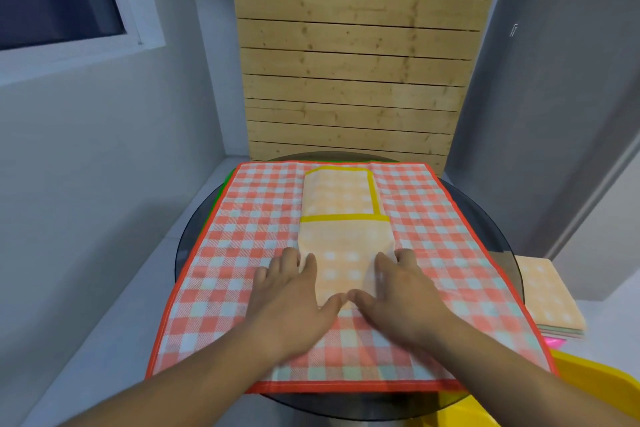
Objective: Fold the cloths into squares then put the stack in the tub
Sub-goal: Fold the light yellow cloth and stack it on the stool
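Yellow cloth [341, 218]: folded into a long strip, it lay on the red checked cloth [242, 253] spread over the round table [485, 211].
Long axis: ran straight away from me. The near end was under my hands; the far end, with its yellow border, pointed at the wood panel.
Left hand [294, 291]: flat on the strip's near left edge.
Right hand [401, 288]: flat on the near right edge, thumbs almost meeting at the near end.
Grip: fingers straight and apart on both hands, pressing down, nothing pinched.
Next move, my guess: a fold across the long axis, near end carried up to the far end. Both hands were equally close to the near corners.
Stack [550, 298] and tub [595, 388]: off to my right, so nearer my right hand.
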`<state>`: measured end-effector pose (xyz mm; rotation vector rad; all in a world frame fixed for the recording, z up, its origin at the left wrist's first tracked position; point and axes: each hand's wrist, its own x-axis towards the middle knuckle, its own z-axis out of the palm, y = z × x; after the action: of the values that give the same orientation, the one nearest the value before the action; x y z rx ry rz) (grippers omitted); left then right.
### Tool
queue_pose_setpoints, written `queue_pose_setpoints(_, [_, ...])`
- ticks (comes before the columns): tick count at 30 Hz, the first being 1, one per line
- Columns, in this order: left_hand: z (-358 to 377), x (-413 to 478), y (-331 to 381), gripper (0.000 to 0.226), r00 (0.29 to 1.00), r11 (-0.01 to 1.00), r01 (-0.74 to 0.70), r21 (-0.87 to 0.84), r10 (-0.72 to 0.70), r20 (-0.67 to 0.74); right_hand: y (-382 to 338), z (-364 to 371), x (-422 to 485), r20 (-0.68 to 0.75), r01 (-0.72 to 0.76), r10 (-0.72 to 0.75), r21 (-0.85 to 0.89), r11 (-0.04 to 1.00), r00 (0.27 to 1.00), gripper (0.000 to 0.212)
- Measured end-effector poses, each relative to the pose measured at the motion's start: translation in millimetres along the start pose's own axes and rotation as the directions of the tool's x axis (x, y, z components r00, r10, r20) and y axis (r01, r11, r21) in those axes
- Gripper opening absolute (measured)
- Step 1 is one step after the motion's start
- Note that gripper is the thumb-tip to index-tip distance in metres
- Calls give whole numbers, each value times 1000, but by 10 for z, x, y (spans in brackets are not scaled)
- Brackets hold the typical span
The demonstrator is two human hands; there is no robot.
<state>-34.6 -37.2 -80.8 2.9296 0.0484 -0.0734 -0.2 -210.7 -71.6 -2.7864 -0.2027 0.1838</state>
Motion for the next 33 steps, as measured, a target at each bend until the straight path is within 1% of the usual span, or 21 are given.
queue_pose_setpoints(2, [11, -6, -56, 85, 1000, 999, 7, 31, -8, 5, 37, 15, -5, -9, 7, -7, -46, 999, 1000, 71])
queue_pose_setpoints(7, [-58, 5, -260, 76, 997, 1000, 5, -11, -4, 74, 318, -102, -26, 11, 25, -24, -117, 993, 1000, 74])
queue_pose_setpoints(10, [-135, 18, -401, 69, 991, 1000, -20, -18, 22, 131, 525, -173, -10, 91, 23, -12, -126, 992, 996, 70])
queue_pose_setpoints(14, [-201, 34, -438, 64, 981, 998, -11, -65, 24, 194, 631, -205, 33, 189, 27, -11, -83, 996, 982, 61])
queue_pose_setpoints(17, [-220, 85, -450, 65, 975, 998, -14, -63, 28, 221, 678, -273, 45, 238, 34, -15, -77, 996, 971, 56])
queue_pose_setpoints(21, [-213, 157, -531, 71, 970, 998, -16, -56, 29, 242, 705, -299, 39, 250, 53, -31, -82, 995, 968, 56])
queue_pose_setpoints(24, [-202, 160, -558, 74, 972, 998, -33, -57, 45, 229, 677, -299, 41, 250, 52, -31, -75, 996, 968, 57])
queue_pose_setpoints(26, [-200, 142, -548, 74, 974, 998, -48, -50, 58, 218, 658, -303, 27, 224, 54, -40, -56, 997, 974, 57])
queue_pose_setpoints(29, [-234, 124, -527, 79, 977, 995, -84, -44, 91, 193, 629, -335, -8, 76, 126, -127, 16, 992, 989, 54])
queue_pose_setpoints(31, [-274, 134, -529, 87, 971, 986, -149, -74, 160, 177, 581, -380, -11, -17, 220, -219, 86, 972, 976, 48])
queue_pose_setpoints(33, [-282, 162, -528, 93, 945, 961, -259, -94, 272, 180, 521, -397, -1, -46, 307, -304, 150, 940, 952, 38])
